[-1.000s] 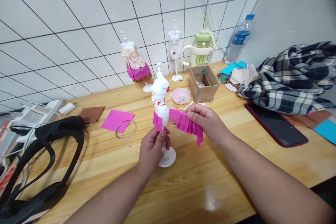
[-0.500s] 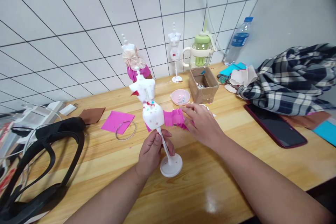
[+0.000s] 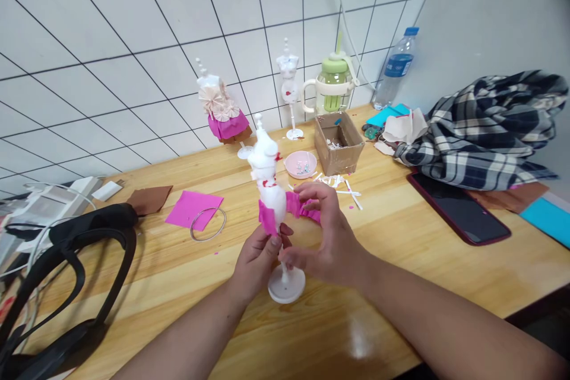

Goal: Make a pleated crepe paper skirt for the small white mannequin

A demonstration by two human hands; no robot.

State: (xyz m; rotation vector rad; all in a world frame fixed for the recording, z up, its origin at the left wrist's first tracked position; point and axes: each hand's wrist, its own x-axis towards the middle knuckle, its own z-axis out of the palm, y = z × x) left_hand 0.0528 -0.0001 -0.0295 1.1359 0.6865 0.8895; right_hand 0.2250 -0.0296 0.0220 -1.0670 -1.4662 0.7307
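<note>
Mannequin (image 3: pixel 273 200) turned, L hand (image 3: pixel 255 258) clamped on post (image 3: pixel 284 274), R hand (image 3: pixel 337 244) spread nr pink strip (image 3: pixel 293 204)

The small white mannequin (image 3: pixel 273 197) is roughly upright near the scene's middle, its top leaning left, turned sideways, with red marks at chest and waist and a round base (image 3: pixel 286 291) at the near end; a crinkled magenta strip (image 3: pixel 268 217) shows at its hips, one flap hanging left, the rest, partly hidden, reaching right
</note>
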